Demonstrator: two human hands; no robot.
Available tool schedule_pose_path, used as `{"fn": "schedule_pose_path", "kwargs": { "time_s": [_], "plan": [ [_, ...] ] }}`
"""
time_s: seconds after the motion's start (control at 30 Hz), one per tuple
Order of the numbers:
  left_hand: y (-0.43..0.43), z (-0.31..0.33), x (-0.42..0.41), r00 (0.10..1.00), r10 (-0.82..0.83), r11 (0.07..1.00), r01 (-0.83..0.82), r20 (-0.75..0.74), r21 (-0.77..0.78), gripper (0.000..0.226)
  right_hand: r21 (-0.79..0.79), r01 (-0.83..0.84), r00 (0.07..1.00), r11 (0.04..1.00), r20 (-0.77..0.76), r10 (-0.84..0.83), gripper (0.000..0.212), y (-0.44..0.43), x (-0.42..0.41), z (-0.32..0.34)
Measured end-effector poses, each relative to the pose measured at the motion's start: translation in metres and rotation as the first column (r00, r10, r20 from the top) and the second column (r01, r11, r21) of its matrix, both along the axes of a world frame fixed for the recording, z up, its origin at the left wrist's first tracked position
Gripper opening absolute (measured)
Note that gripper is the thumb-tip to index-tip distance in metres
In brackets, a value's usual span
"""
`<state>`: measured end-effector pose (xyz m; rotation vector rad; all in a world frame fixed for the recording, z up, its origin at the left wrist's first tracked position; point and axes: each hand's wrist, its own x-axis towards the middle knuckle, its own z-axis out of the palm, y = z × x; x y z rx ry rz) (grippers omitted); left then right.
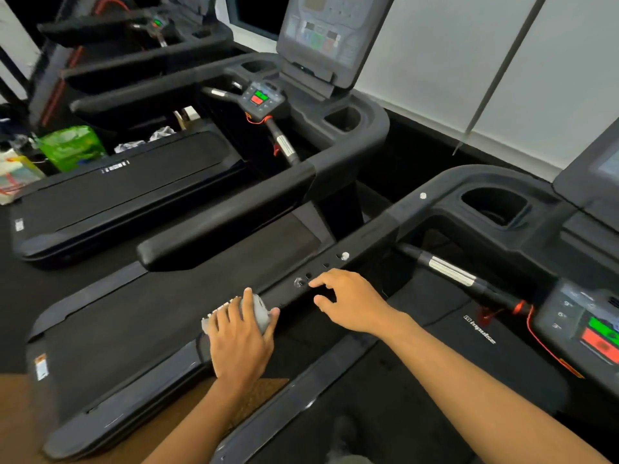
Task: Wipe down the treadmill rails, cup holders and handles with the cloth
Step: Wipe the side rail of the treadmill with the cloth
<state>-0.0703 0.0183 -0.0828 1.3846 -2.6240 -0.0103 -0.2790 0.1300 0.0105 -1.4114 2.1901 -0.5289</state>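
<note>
Fingers of left hand (pixel 239 343) grip cloth (pixel 263 314) on rail (pixel 375 226); right hand (pixel 351 303) fingers spread; cover (pixel 479 333) reads "impulse".

We read the white brand word "impulse", with a small square logo before it, on the black plastic motor cover (pixel 479 333) of the nearest black treadmill (pixel 301 386). On the grey control panel (pixel 569 316) at that machine's right side we make out the pale digits 9, 6 and 3, stacked one under another beside the green and red buttons. A short row of white marks (pixel 115 169) stands on the black cover of a treadmill farther left, too blurred for us to read. The white sticker (pixel 19 225) and the orange-and-white sticker (pixel 41 366) on two deck corners carry print too small to read. The upright grey console screen (pixel 321 31) is blurred.
</note>
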Motion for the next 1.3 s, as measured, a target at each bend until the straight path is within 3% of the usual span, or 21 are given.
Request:
{"fn": "schedule_pose_path", "kwargs": {
  "time_s": [0.37, 0.57, 0.8, 0.9, 1.1, 1.3],
  "plan": [
    [0.025, 0.001, -0.103, 0.985, 0.138, 0.99, -0.135, -0.106, 0.03, 0.07, -0.131, -0.018, 0.994, 0.991, -0.108, 0.004, 0.038, -0.01, -0.077, -0.016],
    [0.042, 0.014, -0.168, 0.973, 0.06, 0.996, -0.044, -0.222, 0.078, 0.079, -0.112, 0.071, 0.977, 0.991, -0.193, -0.092, 0.048, 0.005, -0.109, -0.025],
    [0.022, 0.029, -0.203, 0.997, 0.062, 0.976, -0.051, -0.047, 0.211, 0.126, -0.116, 0.125, 0.97, 0.985, -0.193, -0.146, 0.047, 0.026, -0.126, -0.03],
    [0.01, 0.025, -0.199, 0.997, 0.054, 0.977, -0.064, 0.056, 0.204, 0.133, -0.123, 0.117, 0.973, 0.985, -0.184, -0.139, 0.048, 0.023, -0.12, -0.032],
    [0.003, 0.006, -0.151, 0.985, -0.165, 0.986, 0.164, 0.046, 0.027, 0.104, -0.131, 0.135, 0.976, 0.982, -0.156, -0.155, 0.049, 0.017, -0.106, -0.032],
    [0.002, 0.0, -0.072, 0.979, -0.2, 0.978, 0.203, 0.05, -0.054, 0.071, -0.139, 0.152, 0.977, 0.978, -0.128, -0.17, 0.048, 0.014, -0.092, -0.031]
  ]
}}
